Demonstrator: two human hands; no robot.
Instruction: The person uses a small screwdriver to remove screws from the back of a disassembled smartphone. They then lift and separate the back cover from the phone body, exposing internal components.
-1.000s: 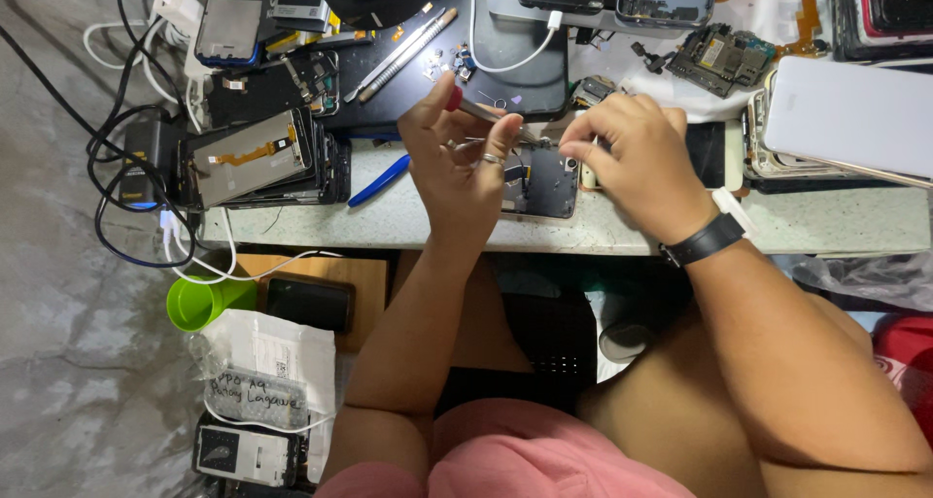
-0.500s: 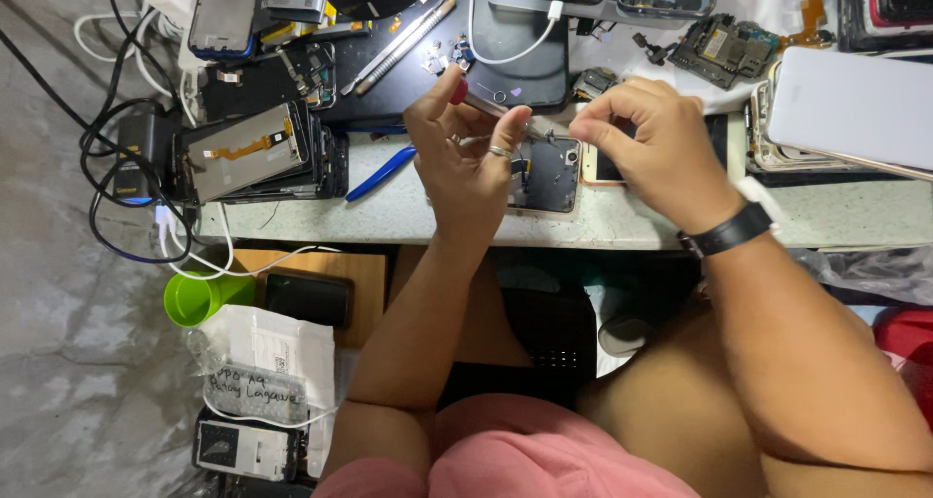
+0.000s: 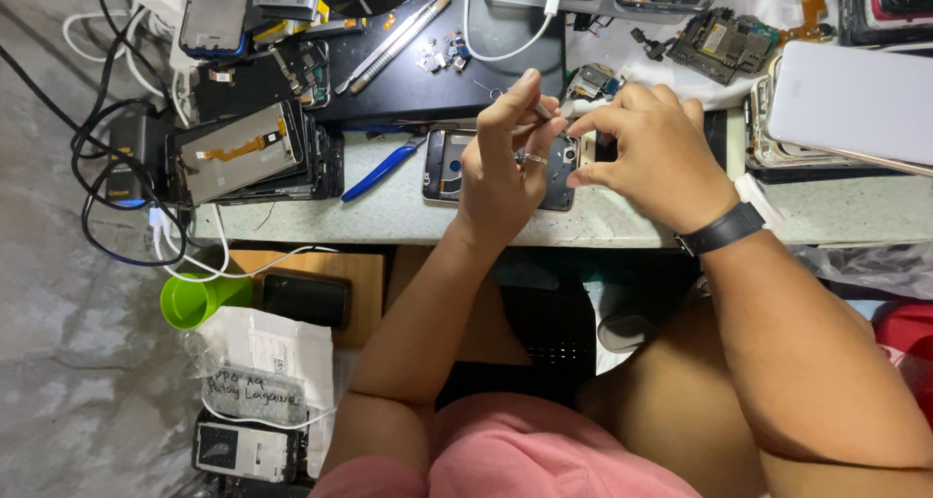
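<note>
Cluttered workbench (image 3: 408,216): blue pliers (image 3: 381,171), stacked screens (image 3: 255,150) beside opened phone (image 3: 449,166).

Pale workbench (image 3: 408,216) — grey sheeted floor (image 3: 58,362).

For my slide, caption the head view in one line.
Left hand holds thin tweezers over an opened phone while the right hand steadies it.

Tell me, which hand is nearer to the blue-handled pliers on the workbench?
Left. The left hand is above the opened phone, a little to the right of the blue-handled pliers. The right hand is farther right, beyond the left hand.
</note>
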